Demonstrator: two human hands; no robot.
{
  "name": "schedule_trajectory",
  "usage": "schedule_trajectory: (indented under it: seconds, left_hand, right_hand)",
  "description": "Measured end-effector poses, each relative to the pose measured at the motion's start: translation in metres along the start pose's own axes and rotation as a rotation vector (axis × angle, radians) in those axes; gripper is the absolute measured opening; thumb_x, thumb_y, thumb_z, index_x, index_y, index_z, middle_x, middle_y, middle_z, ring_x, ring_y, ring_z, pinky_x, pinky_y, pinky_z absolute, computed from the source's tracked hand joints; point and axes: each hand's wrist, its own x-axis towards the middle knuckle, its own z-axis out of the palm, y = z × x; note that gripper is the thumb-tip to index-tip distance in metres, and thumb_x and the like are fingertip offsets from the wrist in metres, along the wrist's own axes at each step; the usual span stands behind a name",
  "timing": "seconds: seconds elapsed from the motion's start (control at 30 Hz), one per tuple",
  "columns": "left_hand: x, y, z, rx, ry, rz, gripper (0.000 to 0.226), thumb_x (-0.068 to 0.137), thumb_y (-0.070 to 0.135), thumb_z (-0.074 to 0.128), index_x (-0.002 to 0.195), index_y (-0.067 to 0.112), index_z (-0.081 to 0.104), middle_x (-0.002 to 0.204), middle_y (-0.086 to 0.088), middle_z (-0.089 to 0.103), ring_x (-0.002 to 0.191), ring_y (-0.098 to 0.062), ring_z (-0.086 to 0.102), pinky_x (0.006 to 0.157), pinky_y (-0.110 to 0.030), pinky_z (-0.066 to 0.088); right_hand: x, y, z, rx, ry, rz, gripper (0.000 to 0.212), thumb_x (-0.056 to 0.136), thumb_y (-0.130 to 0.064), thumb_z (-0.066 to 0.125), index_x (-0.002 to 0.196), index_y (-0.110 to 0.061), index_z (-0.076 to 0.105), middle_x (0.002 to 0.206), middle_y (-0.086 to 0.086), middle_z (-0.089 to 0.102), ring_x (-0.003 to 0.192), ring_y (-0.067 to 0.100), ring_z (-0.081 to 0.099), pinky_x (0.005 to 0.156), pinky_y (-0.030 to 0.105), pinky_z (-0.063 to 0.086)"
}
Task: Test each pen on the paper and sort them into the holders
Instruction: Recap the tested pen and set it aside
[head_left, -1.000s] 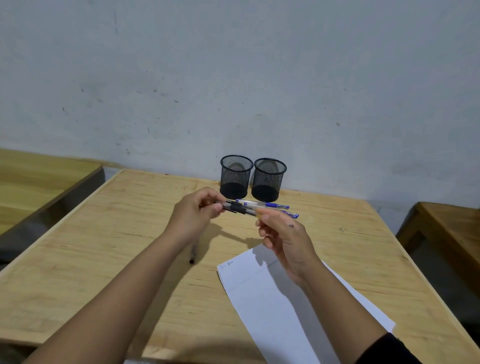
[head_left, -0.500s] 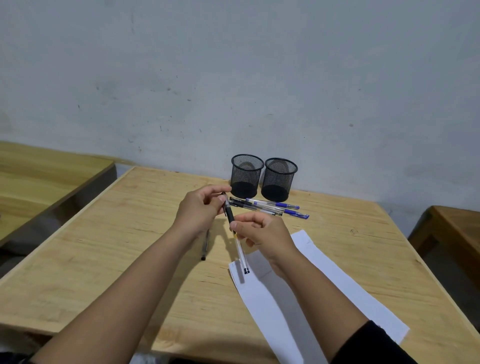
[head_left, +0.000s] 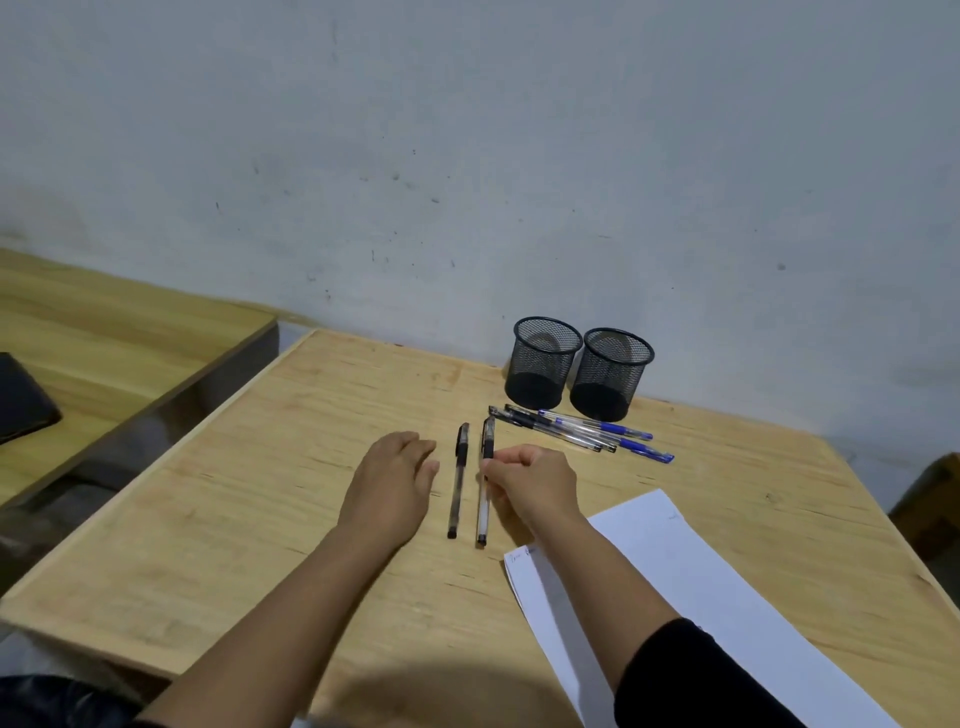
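Note:
Two black-capped pens lie side by side on the wooden table. My right hand (head_left: 530, 480) pinches the right one (head_left: 484, 499) near its cap, low against the tabletop. The left pen (head_left: 458, 480) lies free, just right of my left hand (head_left: 392, 480), which rests palm down with nothing in it. A pile of several pens (head_left: 582, 430), black and blue, lies in front of two black mesh holders (head_left: 545, 364) (head_left: 613, 374); both holders look empty. The white paper (head_left: 696, 597) lies to the right, under my right forearm.
The table's left edge (head_left: 156, 470) borders a gap, beyond which a second wooden table (head_left: 104, 332) carries a dark object (head_left: 21, 397). The holders stand close to the grey wall. A brown piece of furniture (head_left: 935, 499) sits at the far right.
My hands came down from chest height to the tabletop. My left hand let go of the pen, which now lies flat beside the other pen under my right fingers. The view tilted down.

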Motion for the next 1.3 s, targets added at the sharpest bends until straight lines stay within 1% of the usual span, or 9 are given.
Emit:
schedule_trajectory:
  seconds: [0.1,0.2,0.3,0.47,0.63,0.73,0.87,1.2,1.3]
  left_hand:
    - [-0.001,-0.001,0.004,0.029,0.041,0.026,0.037,0.094,0.031,0.043,0.127,0.018,0.053,0.138,-0.006,0.047,0.132,-0.02,0.036,0.11,-0.035,0.031]
    - [-0.002,0.0,0.004,0.048,0.063,0.046,0.037,0.094,0.03,0.044,0.127,0.017,0.054,0.137,-0.007,0.049,0.131,-0.021,0.038,0.109,-0.035,0.033]
    - [-0.002,-0.001,0.005,0.047,0.068,0.05,0.037,0.093,0.029,0.044,0.126,0.016,0.054,0.136,-0.007,0.05,0.129,-0.021,0.039,0.108,-0.035,0.034]
    - [-0.003,0.002,0.003,0.041,0.061,0.054,0.036,0.094,0.026,0.044,0.126,0.015,0.055,0.135,-0.008,0.05,0.129,-0.022,0.039,0.107,-0.034,0.032]
    - [0.005,0.021,-0.002,0.027,0.062,0.069,0.035,0.095,0.024,0.04,0.124,0.01,0.054,0.132,-0.009,0.053,0.125,-0.023,0.042,0.102,-0.032,0.035]
    - [0.013,0.045,0.002,0.032,0.061,0.125,0.035,0.095,0.022,0.04,0.125,0.01,0.053,0.131,-0.009,0.052,0.123,-0.023,0.043,0.1,-0.032,0.037]
    - [0.023,0.077,0.016,0.096,0.044,0.23,0.034,0.094,0.023,0.041,0.124,0.011,0.052,0.127,-0.007,0.053,0.117,-0.022,0.047,0.095,-0.031,0.04]
    - [0.052,0.101,0.047,0.308,-0.08,0.298,0.036,0.091,0.013,0.045,0.127,0.015,0.045,0.13,-0.005,0.051,0.122,-0.019,0.043,0.092,-0.029,0.043]
    - [0.055,0.1,0.049,0.299,-0.083,0.283,0.035,0.092,0.011,0.045,0.127,0.016,0.045,0.13,-0.004,0.05,0.122,-0.019,0.043,0.087,-0.031,0.043]
  right_hand:
    - [0.004,0.006,0.009,-0.084,0.015,-0.02,0.009,0.078,-0.019,0.072,0.084,-0.013,0.071,0.08,0.005,0.072,0.073,0.016,0.065,0.071,0.027,0.053]
    - [0.006,0.008,0.014,-0.161,0.031,-0.066,0.013,0.078,-0.018,0.069,0.087,-0.009,0.071,0.074,0.001,0.068,0.069,0.013,0.061,0.059,0.018,0.046]
    - [0.008,0.009,0.015,-0.227,0.051,-0.109,0.016,0.079,-0.018,0.068,0.09,-0.007,0.071,0.084,0.005,0.069,0.073,0.013,0.057,0.055,0.016,0.039]
    - [0.012,0.01,0.011,-0.324,0.076,-0.169,0.021,0.086,-0.021,0.06,0.098,-0.007,0.07,0.099,0.007,0.07,0.081,0.014,0.056,0.069,0.022,0.04]
    - [0.018,0.011,-0.011,-0.774,0.052,-0.364,0.027,0.093,-0.02,0.047,0.111,-0.008,0.063,0.114,0.01,0.061,0.1,0.024,0.058,0.085,0.033,0.051]
    - [0.025,0.013,-0.029,-0.963,0.052,-0.382,0.031,0.089,-0.021,0.055,0.118,-0.011,0.058,0.123,0.007,0.056,0.106,0.023,0.056,0.089,0.034,0.052]
    - [0.034,0.018,-0.052,-1.039,0.112,-0.359,0.047,0.085,-0.021,0.061,0.13,-0.013,0.049,0.131,0.006,0.053,0.115,0.023,0.052,0.091,0.032,0.048]
    - [0.057,0.042,-0.079,-1.085,0.142,-0.429,0.038,0.088,-0.014,0.058,0.125,-0.009,0.052,0.125,0.008,0.053,0.115,0.023,0.049,0.088,0.03,0.046]
    - [0.064,0.042,-0.078,-1.07,0.177,-0.464,0.026,0.073,-0.018,0.074,0.097,-0.012,0.068,0.097,0.005,0.063,0.095,0.021,0.057,0.073,0.025,0.049]
